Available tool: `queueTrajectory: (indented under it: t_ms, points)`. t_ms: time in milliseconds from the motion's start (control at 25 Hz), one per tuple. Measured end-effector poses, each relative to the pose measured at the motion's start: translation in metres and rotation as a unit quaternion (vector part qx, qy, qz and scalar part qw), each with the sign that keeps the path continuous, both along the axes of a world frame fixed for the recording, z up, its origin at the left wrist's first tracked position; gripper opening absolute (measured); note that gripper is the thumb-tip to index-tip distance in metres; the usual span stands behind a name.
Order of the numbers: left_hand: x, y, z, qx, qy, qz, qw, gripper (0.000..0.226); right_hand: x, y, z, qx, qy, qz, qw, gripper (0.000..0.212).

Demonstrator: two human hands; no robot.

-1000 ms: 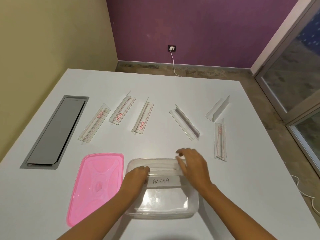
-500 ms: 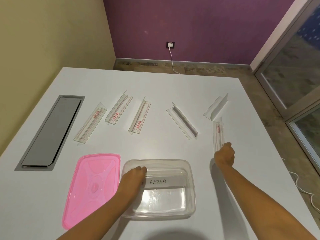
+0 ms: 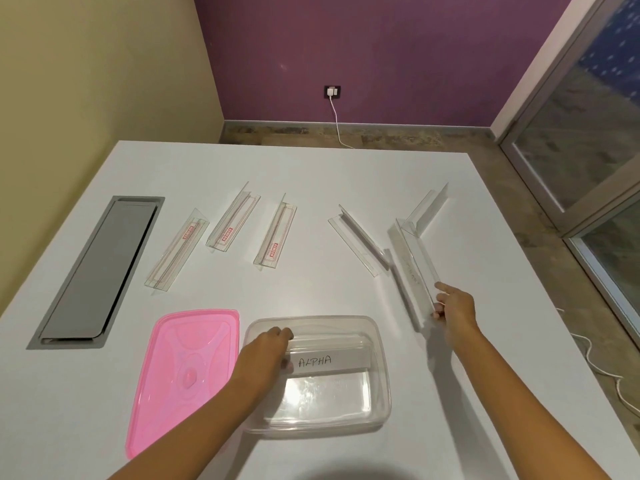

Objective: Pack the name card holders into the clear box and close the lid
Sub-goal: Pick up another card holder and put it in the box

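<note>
Name card holders are lying scattered on the white table (image 3: 346,174), and one clear holder (image 3: 414,261) is being gripped at its near end by the fingers (image 3: 445,289) of the right hand (image 3: 453,308). Those fingers are pinching the strip's edge, thumb underneath, and the holder is tilting up off the table, its far end pointing away toward an upright holder (image 3: 427,209) near the far right. A shadow is falling on the table just left of the raised strip.

The left hand (image 3: 265,353) is resting inside the clear box (image 3: 379,372), fingers curled down against the left end of a holder labelled ALPHA (image 3: 329,361), which is lying across the box's middle. I cannot tell whether those fingers are gripping it or only pressing on it.

Outward from the hands, the pink lid (image 3: 180,372) is lying flat just left of the box, touching or nearly touching its side. Farther out, three holders with red printing (image 3: 176,251) (image 3: 232,222) (image 3: 276,237) are lying in a row beyond the lid, and another clear holder (image 3: 358,241) is sitting at an angle between them and the raised one. A grey hatch (image 3: 100,271) is sitting flush in the table at far left.
</note>
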State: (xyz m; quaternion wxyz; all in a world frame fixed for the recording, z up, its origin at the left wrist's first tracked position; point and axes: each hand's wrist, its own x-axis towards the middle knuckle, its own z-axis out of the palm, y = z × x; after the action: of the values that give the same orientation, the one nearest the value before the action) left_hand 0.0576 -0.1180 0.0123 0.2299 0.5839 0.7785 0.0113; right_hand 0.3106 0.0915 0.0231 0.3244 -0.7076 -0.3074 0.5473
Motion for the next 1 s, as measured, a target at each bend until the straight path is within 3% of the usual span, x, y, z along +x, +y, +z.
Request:
queueTrajectory:
  t_ms: [160,320,440,560,680,840,1000]
  points:
    - [0.001,0.006,0.022,0.1,-0.053,0.02,0.993,0.043,-0.003,-0.024,0.027,-0.028,0.176,0.057,0.982,0.038]
    - [-0.002,0.017,0.056,0.213,-0.099,0.021,0.972,0.06,-0.011,-0.046,0.045,-0.074,0.209,0.176,0.959,0.037]
    - [-0.009,0.022,0.077,0.264,-0.067,-0.003,0.962,0.083,-0.023,-0.059,0.051,-0.092,0.14,0.309,0.936,0.036]
    - [-0.018,0.02,0.082,0.219,0.038,-0.075,0.972,0.094,-0.037,-0.071,0.05,-0.097,0.056,0.415,0.903,0.036]
    - [-0.021,0.012,0.072,0.122,0.103,-0.146,0.976,0.085,-0.049,-0.078,0.047,-0.102,0.034,0.472,0.875,0.04]
    - [-0.025,-0.002,0.056,0.067,0.117,-0.162,0.978,0.064,-0.061,-0.083,0.045,-0.104,-0.019,0.528,0.842,0.04]
    - [-0.025,-0.009,0.039,0.056,0.127,-0.174,0.975,0.062,-0.072,-0.091,0.041,0.049,-0.18,0.606,0.773,0.031]
